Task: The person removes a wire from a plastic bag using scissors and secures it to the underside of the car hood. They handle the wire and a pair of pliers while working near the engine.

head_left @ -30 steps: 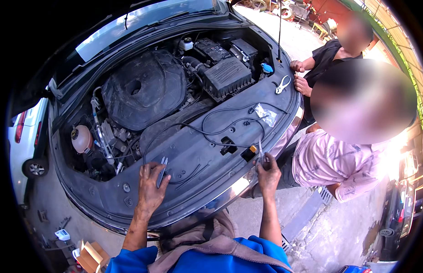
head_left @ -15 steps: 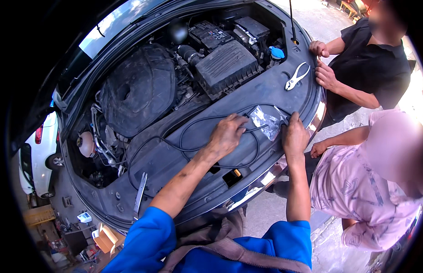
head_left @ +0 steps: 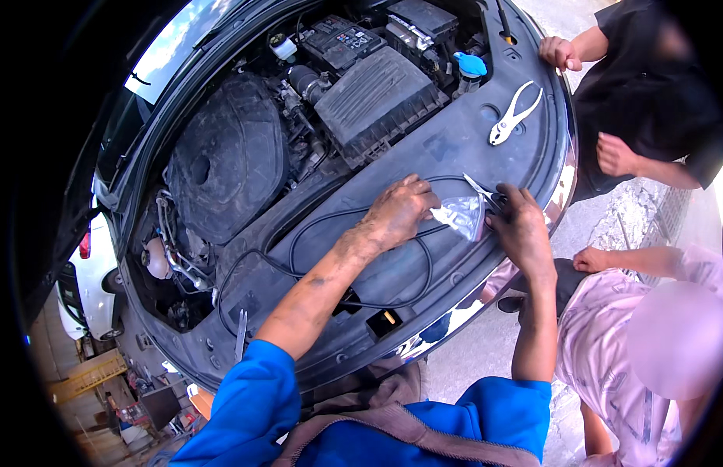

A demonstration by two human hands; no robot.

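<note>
My left hand [head_left: 406, 208] pinches the corner of a small clear plastic bag [head_left: 462, 216] above the car's black front panel. What lies inside the bag cannot be made out. My right hand [head_left: 523, 232] is closed around dark-handled scissors [head_left: 476, 185], whose silver blades point toward the bag's upper edge; the fingers partly hide the handles. Beneath both hands a thin black cable [head_left: 430, 268] lies in loose loops over the panel. Slip-joint pliers [head_left: 503, 128] with pale handles rest farther right. A slim metal tool [head_left: 241, 335] lies near my left forearm.
The open engine bay holds an engine cover [head_left: 229, 148], an air filter box [head_left: 377, 105], a battery [head_left: 342, 43] and a blue cap [head_left: 470, 64]. Two people stand at the right, one in a black shirt [head_left: 649, 101], one in a pink shirt [head_left: 602, 342]. A white car [head_left: 97, 272] is at left.
My left hand has moved right and taken hold of the bag, lifting it. My right hand has turned with the scissors. The black-shirted person's hands have moved apart.
</note>
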